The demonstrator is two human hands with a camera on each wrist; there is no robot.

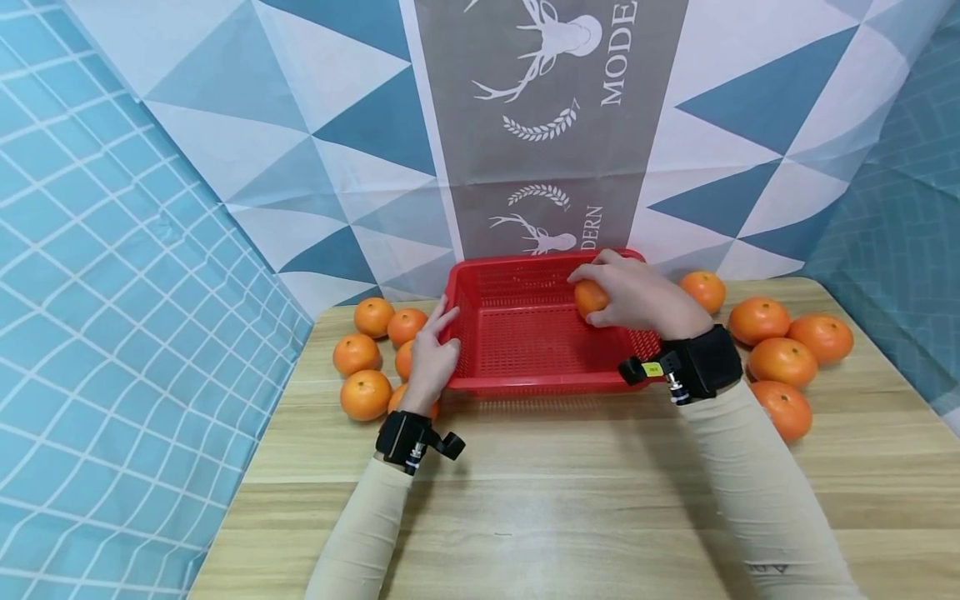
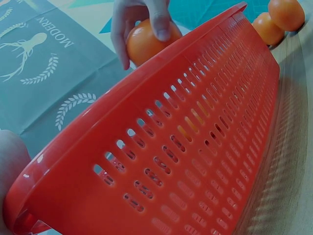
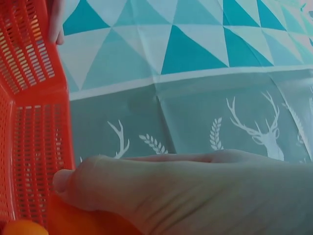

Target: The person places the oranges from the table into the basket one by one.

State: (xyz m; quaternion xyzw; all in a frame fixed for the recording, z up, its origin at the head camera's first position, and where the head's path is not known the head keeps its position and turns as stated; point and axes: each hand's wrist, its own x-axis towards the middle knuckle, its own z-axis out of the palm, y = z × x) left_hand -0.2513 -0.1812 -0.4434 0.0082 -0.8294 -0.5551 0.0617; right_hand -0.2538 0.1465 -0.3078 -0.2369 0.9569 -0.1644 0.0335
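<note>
A red slotted plastic basket (image 1: pixel 525 379) stands in the middle of the wooden table. My right hand (image 1: pixel 633 296) grips an orange (image 1: pixel 590 297) inside the basket's right side, just above its floor; the same orange (image 2: pixel 146 41) shows over the rim in the left wrist view, with fingers curled round it. My left hand (image 1: pixel 433 354) rests against the basket's left wall (image 2: pixel 186 142), its fingers straight along the rim. The right wrist view shows my hand (image 3: pixel 195 191) close up beside the basket's inner corner (image 3: pixel 34 127).
Several oranges lie left of the basket (image 1: pixel 365 394) and several more to its right (image 1: pixel 782 361). A patterned cloth backdrop (image 1: pixel 555 125) hangs right behind the basket. The front half of the table (image 1: pixel 570 517) is bare wood.
</note>
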